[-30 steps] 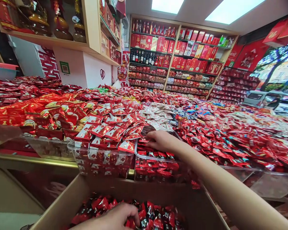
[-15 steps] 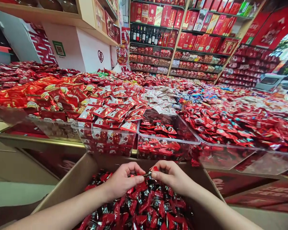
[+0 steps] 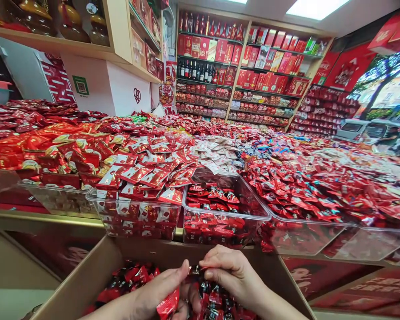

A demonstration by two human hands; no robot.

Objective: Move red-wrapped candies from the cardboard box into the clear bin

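Both hands are low over an open cardboard box (image 3: 82, 271) holding many small red-and-black wrapped candies (image 3: 216, 298). My right hand (image 3: 231, 271) pinches the end of a dark wrapped candy (image 3: 195, 270) between thumb and fingers. Beside it, my left hand (image 3: 162, 289) has its thumb raised at the candy's other end and its lower fingers curled. A red candy packet (image 3: 168, 304) shows against the left palm, within the curled fingers. Just beyond the box stands a clear bin (image 3: 226, 218), partly filled with similar red-and-black candies.
A clear bin of red-and-white packets (image 3: 136, 213) stands at its left, and heaped red candies (image 3: 293, 191) lie to the right. White packets (image 3: 216, 153) are piled behind. Shelves with bottles and red boxes (image 3: 206, 49) line the back wall. A wooden cabinet (image 3: 120, 49) overhangs at upper left.
The view has tilted upward, so the bins and hands sit lower in it. My left hand has turned, with its thumb up, and a red packet now shows in its palm. The right hand keeps its pinch.
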